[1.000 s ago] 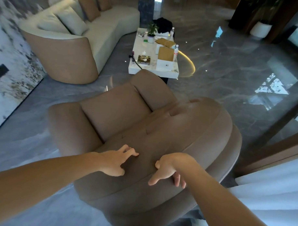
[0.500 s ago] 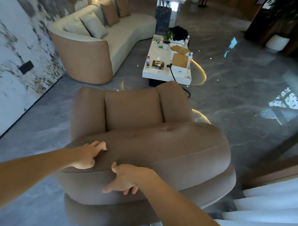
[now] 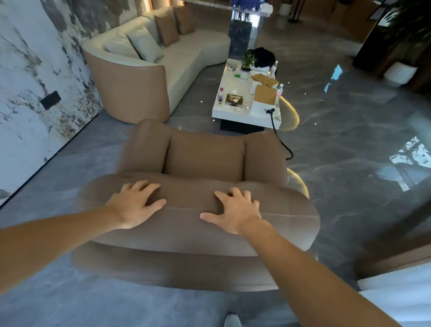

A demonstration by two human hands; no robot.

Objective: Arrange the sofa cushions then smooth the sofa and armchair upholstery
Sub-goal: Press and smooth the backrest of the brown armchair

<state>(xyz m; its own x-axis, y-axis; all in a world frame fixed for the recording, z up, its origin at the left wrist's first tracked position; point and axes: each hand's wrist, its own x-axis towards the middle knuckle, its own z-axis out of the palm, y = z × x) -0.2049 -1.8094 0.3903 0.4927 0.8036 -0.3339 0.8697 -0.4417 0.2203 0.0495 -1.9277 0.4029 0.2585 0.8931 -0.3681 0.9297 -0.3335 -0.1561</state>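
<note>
A tan armchair stands right in front of me, seen from behind its backrest. My left hand lies flat on the left of the backrest top, fingers spread. My right hand rests flat on the right of it, fingers apart, holding nothing. Farther back on the left curves a cream sofa with a tan outer shell. Two pale cushions and two brown cushions lean against its back.
A white coffee table with bottles, a potted plant and cardboard boxes stands beyond the armchair. A black cable hangs from it to the glossy grey floor. A marble wall runs along the left. White curtain at the lower right. My shoe shows below.
The armchair has turned until its back faces me squarely. Both hands have spread flat on the backrest top, the right one moving up and to the right.
</note>
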